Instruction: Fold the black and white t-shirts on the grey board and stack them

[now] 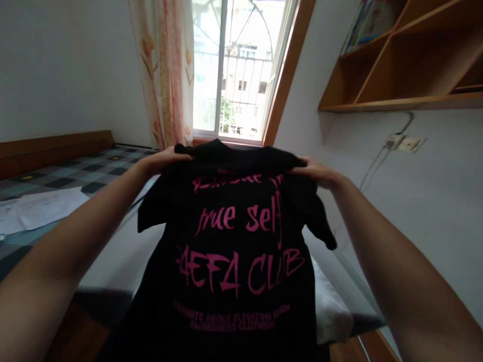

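Observation:
A black T-shirt (234, 241) with pink lettering hangs spread out in front of me, its printed side towards me. At its left shoulder, my left hand (175, 157) is closed on the cloth. My right hand (311, 171) grips the other shoulder at about the same height. Both short sleeves droop outside the hands, and the collar edge folds over between them. The shirt's lower end runs out of the bottom of the view. Some fingers are hidden behind the fabric.
Behind the shirt is a white surface (109, 256) with a white cloth (330, 306) at its right. A bed with a checked cover (101, 168) and papers (45, 206) lies left. A window (245, 75), curtain (169, 70), wall shelf (407, 60) and socket (411, 145) surround it.

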Motion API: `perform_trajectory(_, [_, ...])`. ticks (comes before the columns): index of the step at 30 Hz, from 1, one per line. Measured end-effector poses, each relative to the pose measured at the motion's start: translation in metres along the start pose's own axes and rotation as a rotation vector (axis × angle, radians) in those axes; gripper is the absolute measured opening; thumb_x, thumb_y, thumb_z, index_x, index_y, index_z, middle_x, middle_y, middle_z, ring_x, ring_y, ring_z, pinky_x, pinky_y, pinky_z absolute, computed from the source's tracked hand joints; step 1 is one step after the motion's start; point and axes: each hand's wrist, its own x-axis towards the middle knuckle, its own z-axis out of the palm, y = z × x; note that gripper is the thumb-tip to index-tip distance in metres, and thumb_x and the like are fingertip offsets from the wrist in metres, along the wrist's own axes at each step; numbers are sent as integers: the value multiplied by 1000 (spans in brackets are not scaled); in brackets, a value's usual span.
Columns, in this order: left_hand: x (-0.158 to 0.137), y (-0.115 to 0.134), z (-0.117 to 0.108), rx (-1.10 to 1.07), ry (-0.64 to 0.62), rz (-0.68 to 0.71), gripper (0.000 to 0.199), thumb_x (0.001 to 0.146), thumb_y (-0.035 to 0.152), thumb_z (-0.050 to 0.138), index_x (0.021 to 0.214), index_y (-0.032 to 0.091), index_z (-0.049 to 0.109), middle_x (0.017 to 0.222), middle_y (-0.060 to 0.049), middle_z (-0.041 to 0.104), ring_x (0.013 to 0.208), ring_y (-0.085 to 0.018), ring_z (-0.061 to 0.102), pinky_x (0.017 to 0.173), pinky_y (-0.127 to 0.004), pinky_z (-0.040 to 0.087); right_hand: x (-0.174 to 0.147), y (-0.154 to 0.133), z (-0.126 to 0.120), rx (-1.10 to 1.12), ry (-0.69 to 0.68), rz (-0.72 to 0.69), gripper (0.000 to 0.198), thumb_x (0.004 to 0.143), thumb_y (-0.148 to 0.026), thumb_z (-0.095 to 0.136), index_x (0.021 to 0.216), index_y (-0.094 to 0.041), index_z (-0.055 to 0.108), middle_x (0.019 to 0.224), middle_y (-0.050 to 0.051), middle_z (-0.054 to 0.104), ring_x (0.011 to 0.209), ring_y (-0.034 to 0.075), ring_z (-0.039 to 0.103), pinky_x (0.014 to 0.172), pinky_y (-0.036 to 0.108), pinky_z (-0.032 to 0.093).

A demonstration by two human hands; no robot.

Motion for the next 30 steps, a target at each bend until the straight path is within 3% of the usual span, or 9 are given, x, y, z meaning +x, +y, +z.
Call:
perform_trajectory(2, [16, -42, 9, 130, -93, -115, 42, 58, 39, 78, 86, 10, 70, 77, -6, 71, 76, -23, 65, 69, -34, 55, 11, 31, 23, -163, -189, 66, 45, 69, -35, 75, 111, -21, 66, 101, 6, 72, 89, 23, 67, 78, 33, 56])
perform_trajectory(4, [19, -85, 19, 334, -132, -174, 29, 53, 37, 77, 71, 15, 68, 69, -4, 70, 76, -25, 66, 68, -32, 54, 13, 62, 51, -244, -245, 132, 47, 55, -31, 83, 97, -17, 69, 96, 10, 72, 86, 27, 67, 78, 37, 55])
perform_trajectory(7, [10, -133, 33, 513, -242, -254, 23, 56, 39, 72, 69, 20, 69, 75, -5, 72, 80, -25, 68, 70, -29, 52, 7, 94, 93, -458, -427, 252, 44, 57, -48, 81, 87, -17, 71, 98, 12, 71, 89, 29, 67, 80, 41, 53])
perform_trajectory(9, [5, -149, 40, 571, -270, -270, 27, 56, 38, 70, 77, 20, 71, 86, -6, 74, 84, -26, 68, 74, -29, 52, 6, 104, 114, -553, -431, 275, 48, 62, -55, 77, 91, -18, 72, 104, 12, 71, 95, 31, 66, 84, 44, 51])
perform_trajectory(14, [10, -155, 56, 671, -204, -181, 48, 62, 43, 66, 106, 23, 69, 109, -7, 72, 97, -28, 67, 82, -32, 51, 21, 102, 142, -556, -372, 203, 41, 78, -55, 64, 104, -24, 72, 114, 10, 70, 107, 30, 63, 90, 44, 45])
perform_trajectory(18, [20, -152, 77, 675, -191, -140, 52, 69, 50, 62, 110, 19, 68, 114, -12, 70, 101, -29, 66, 84, -32, 50, 30, 94, 155, -664, -320, 186, 30, 81, -40, 66, 105, -24, 73, 112, 12, 70, 108, 30, 62, 91, 43, 43])
perform_trajectory(23, [28, -149, 94, 804, -219, -276, 43, 69, 46, 65, 101, 17, 71, 108, -13, 72, 99, -30, 66, 82, -31, 50, 29, 76, 163, -841, -22, 200, 25, 90, -21, 52, 98, -11, 74, 117, 25, 63, 114, 35, 58, 93, 44, 42])
perform_trajectory(27, [31, -145, 90, 740, -226, -304, 34, 75, 40, 59, 96, 17, 73, 103, -11, 73, 99, -29, 67, 85, -30, 51, 29, 70, 164, -560, -107, 437, 29, 95, -21, 40, 106, -12, 65, 98, 21, 70, 95, 30, 69, 83, 43, 50])
perform_trajectory(30, [23, -134, 78, 507, -190, -259, 42, 81, 45, 52, 108, 18, 71, 116, -8, 71, 110, -27, 63, 96, -31, 49, 19, 76, 166, 4, -250, 575, 28, 98, -35, 37, 117, -18, 50, 76, 10, 70, 69, 21, 70, 68, 37, 56])
